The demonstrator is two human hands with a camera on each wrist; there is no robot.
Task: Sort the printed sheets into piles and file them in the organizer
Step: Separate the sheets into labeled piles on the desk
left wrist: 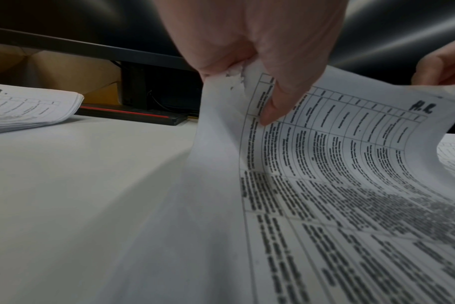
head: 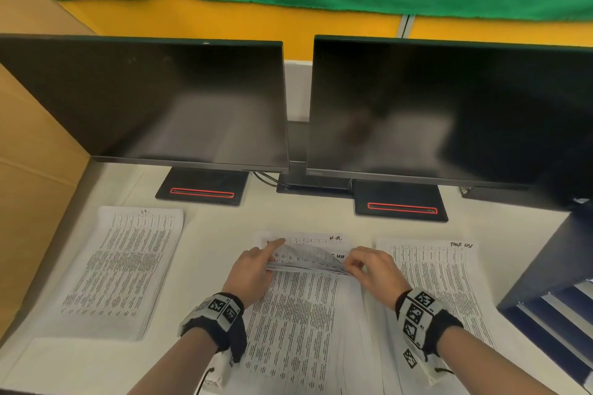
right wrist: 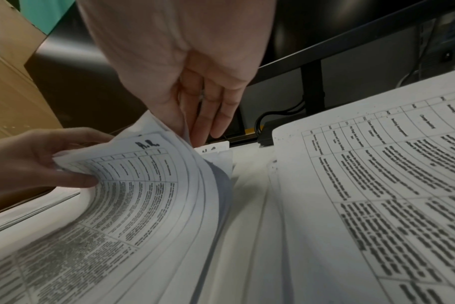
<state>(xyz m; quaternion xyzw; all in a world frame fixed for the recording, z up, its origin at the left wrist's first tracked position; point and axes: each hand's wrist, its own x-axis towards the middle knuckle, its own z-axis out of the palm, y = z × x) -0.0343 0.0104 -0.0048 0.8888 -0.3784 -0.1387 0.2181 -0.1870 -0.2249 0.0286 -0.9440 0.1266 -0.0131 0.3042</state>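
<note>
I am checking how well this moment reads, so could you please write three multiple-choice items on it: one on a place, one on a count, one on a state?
1. Where does the pile being worked lie?
A. between the two other piles
B. on a monitor base
C. inside the organizer

2. How many monitors stand behind the sheets?
A. one
B. two
C. three

3. What is the far end of the middle pile doing?
A. lying flat
B. curled up off the table
C. rolled into a tube

Answers: 1 A, the middle pile lies between the left pile and right pile. 2 B, left monitor, right monitor. 3 B, left hand and right hand lift it.

Your bare forearms end in 2 black wrist straps (head: 229,327) carrying white blocks of black-and-white square markers (head: 417,311), thin cables trailing.
</note>
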